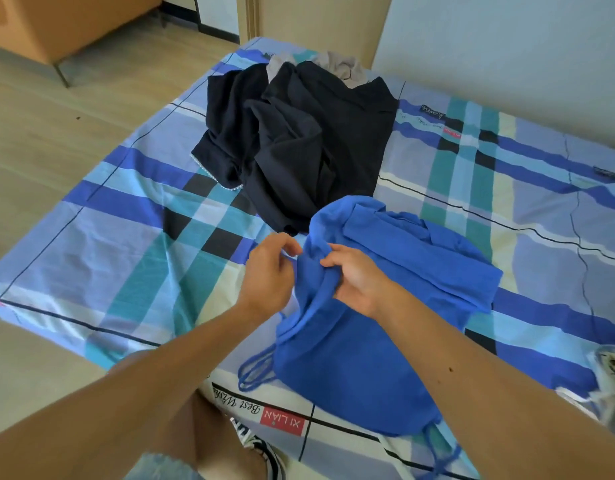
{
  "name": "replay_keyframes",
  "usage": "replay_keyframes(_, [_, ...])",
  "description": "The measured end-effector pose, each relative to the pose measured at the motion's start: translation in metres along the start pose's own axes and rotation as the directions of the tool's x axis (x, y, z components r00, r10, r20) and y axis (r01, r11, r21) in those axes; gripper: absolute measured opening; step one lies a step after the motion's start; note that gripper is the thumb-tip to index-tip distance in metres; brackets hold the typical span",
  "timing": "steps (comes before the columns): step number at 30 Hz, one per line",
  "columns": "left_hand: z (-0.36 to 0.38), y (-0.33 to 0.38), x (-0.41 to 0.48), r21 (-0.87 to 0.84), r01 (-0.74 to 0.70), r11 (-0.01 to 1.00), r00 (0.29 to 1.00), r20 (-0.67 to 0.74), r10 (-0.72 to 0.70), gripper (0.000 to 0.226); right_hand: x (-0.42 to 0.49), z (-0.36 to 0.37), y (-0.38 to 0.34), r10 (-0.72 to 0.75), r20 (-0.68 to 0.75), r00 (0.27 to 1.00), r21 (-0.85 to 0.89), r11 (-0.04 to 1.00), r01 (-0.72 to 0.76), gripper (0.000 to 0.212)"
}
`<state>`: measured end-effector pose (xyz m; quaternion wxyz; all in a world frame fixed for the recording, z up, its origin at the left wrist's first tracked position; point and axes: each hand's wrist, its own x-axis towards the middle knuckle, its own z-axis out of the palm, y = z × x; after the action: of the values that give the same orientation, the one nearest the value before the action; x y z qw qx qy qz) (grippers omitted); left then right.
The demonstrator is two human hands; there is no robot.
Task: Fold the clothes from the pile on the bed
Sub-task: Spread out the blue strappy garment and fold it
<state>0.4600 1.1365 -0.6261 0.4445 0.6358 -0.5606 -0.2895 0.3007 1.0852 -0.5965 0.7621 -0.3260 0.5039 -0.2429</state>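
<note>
While both hands meet over the near middle of the bed (126, 244), we note the blue garment (368, 348) lying crumpled on the plaid sheet, its far edge meeting the dark pile (299, 140). Left hand (268, 275): fingers curled, thumb and fingertips pinching what looks like a thin blue strap at the garment's left edge. Right hand (356, 280): palm turned up, fingers and thumb closed on a bunched fold of the same garment, just right of the left hand. The two hands are close together but not touching. Thin strap loops (256, 372) trail from the garment's near left side onto the sheet; more straps hang at its near right end. The pile sits far of the hands, black cloth heaped loosely, with a beige piece (340, 67) showing at its far side. A black-and-white patterned cloth (614, 375) lies at the right edge of view. Left of the bed we see wood floor (39, 150) and, far left, an orange cabinet (74, 22) on legs.
</note>
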Motion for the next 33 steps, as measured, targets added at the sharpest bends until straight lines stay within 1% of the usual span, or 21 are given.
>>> replay_keyframes(1, [0.002,-0.005,0.003,0.055,0.009,0.998,1.000,0.013,-0.010,0.044,-0.003,-0.002,0.001,0.011,-0.012,1.000,0.013,1.000,-0.011,0.034])
replay_keyframes(2, [0.005,-0.009,0.008,0.123,-0.027,0.992,0.997,0.078,0.017,0.055,-0.004,-0.005,0.001,0.017,-0.015,1.000,0.004,1.000,-0.017,0.035])
replay_keyframes(4, [0.011,-0.013,0.017,0.206,-0.203,0.957,0.959,0.241,0.152,0.073,-0.010,-0.012,-0.002,0.016,0.007,1.000,-0.076,0.997,-0.015,0.033])
replay_keyframes(5, [0.014,-0.013,0.022,0.221,-0.295,0.930,0.924,0.314,0.218,0.076,-0.012,-0.015,-0.003,0.011,0.044,0.999,-0.105,0.994,-0.006,0.033])
replay_keyframes(7, [0.022,-0.010,0.036,0.231,-0.402,0.886,0.855,0.441,0.273,0.064,-0.015,-0.019,-0.007,-0.002,0.089,0.996,-0.171,0.985,0.017,0.034])
replay_keyframes(8, [0.025,-0.006,0.044,0.242,-0.425,0.872,0.828,0.493,0.267,0.053,-0.017,-0.023,-0.010,-0.012,0.076,0.997,-0.224,0.974,0.029,0.031])
replay_keyframes(10, [0.023,0.001,0.060,0.312,-0.435,0.845,0.803,0.560,0.207,0.037,-0.018,-0.028,-0.014,-0.039,0.020,0.999,-0.346,0.937,0.044,0.028])
replay_keyframes(12, [0.020,0.006,0.078,0.381,-0.480,0.790,0.771,0.613,0.173,0.034,-0.018,-0.040,-0.020,-0.062,-0.032,0.998,-0.419,0.907,0.043,0.045])
replay_keyframes(13, [0.015,0.009,0.086,0.406,-0.498,0.766,0.756,0.636,0.154,0.034,-0.019,-0.046,-0.023,-0.076,-0.061,0.995,-0.472,0.881,0.038,0.051])
replay_keyframes(14, [0.013,0.010,0.093,0.417,-0.505,0.756,0.737,0.664,0.126,0.033,-0.020,-0.053,-0.026,-0.092,-0.098,0.991,-0.544,0.839,0.025,0.050])
replay_keyframes(17, [0.005,0.015,0.110,0.423,-0.495,0.759,0.696,0.716,0.056,0.026,-0.025,-0.076,-0.037,-0.150,-0.168,0.974,-0.750,0.661,-0.027,0.033])
replay_keyframes(19, [0.003,0.019,0.119,0.431,-0.470,0.770,0.694,0.719,0.022,0.025,-0.028,-0.092,-0.043,-0.182,-0.172,0.968,-0.836,0.548,-0.046,0.023])
replay_keyframes(21, [0.004,0.023,0.127,0.430,-0.446,0.785,0.708,0.706,0.015,0.027,-0.030,-0.106,-0.048,-0.219,-0.186,0.958,-0.894,0.442,-0.072,0.018])
replay_keyframes(22, [0.005,0.024,0.131,0.428,-0.431,0.794,0.719,0.695,0.015,0.029,-0.031,-0.114,-0.049,-0.245,-0.205,0.948,-0.905,0.417,-0.088,0.018])
replay_keyframes(24, [0.008,0.026,0.138,0.433,-0.427,0.794,0.731,0.682,0.021,0.033,-0.034,-0.128,-0.052,-0.291,-0.234,0.928,-0.903,0.418,-0.097,0.017])
replay_keyframes(26, [0.011,0.029,0.144,0.440,-0.447,0.779,0.730,0.683,0.033,0.032,-0.039,-0.143,-0.055,-0.317,-0.242,0.917,-0.891,0.446,-0.081,0.033])
replay_keyframes(27, [0.014,0.030,0.147,0.453,-0.471,0.757,0.724,0.689,0.038,0.031,-0.041,-0.151,-0.056,-0.325,-0.247,0.913,-0.884,0.462,-0.075,0.039])
replay_keyframes(28, [0.017,0.029,0.151,0.479,-0.521,0.706,0.714,0.698,0.053,0.031,-0.043,-0.158,-0.058,-0.323,-0.256,0.911,-0.875,0.478,-0.077,0.042])
replay_keyframes(30, [0.022,0.025,0.159,0.559,-0.635,0.533,0.683,0.728,0.049,0.032,-0.047,-0.175,-0.061,-0.293,-0.261,0.920,-0.862,0.500,-0.085,0.046])
replay_keyframes(32, [0.025,0.020,0.168,0.630,-0.693,0.352,0.665,0.747,-0.028,0.035,-0.048,-0.194,-0.063,-0.234,-0.286,0.929,-0.817,0.567,-0.109,0.042])
replay_keyframes(33, [0.027,0.017,0.174,0.655,-0.695,0.298,0.666,0.742,-0.076,0.036,-0.048,-0.204,-0.064,-0.220,-0.299,0.928,-0.788,0.606,-0.110,0.039])
